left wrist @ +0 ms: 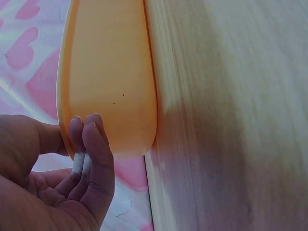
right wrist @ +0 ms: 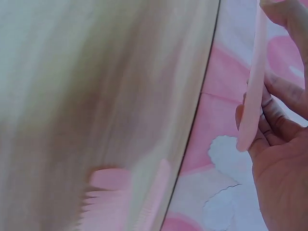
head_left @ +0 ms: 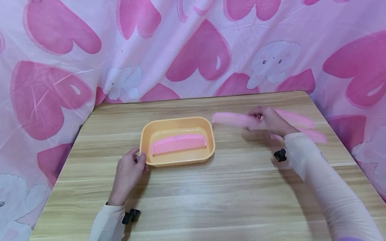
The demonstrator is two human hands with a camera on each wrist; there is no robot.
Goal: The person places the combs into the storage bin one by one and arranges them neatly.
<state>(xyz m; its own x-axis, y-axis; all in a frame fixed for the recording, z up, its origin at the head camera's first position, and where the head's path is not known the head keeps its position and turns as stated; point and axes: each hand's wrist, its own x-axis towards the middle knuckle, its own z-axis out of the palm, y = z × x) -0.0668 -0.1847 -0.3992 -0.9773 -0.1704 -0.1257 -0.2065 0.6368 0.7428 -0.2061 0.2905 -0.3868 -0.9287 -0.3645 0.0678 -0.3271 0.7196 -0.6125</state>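
Observation:
An orange plastic tray point(head_left: 178, 162) stands on the table with a pink comb point(head_left: 179, 144) lying inside it. My left hand point(head_left: 128, 172) grips the near left corner of the tray, thumb over the rim and fingers against the outer wall, as the left wrist view also shows. Right of the tray, my right hand point(head_left: 269, 121) holds a second pink comb point(head_left: 230, 118) by one end, its teeth facing down and its free end close to the tray's right rim. Two more pink combs, a far one point(head_left: 297, 117) and a near one point(head_left: 315, 135), lie beyond that hand, partly hidden by it.
The wood-grain table point(head_left: 193, 207) carries everything. Behind it and at both sides hangs a pink curtain point(head_left: 199, 50) with hearts and white cartoon animals. Small black clips point(head_left: 280, 155) sit at both wrists.

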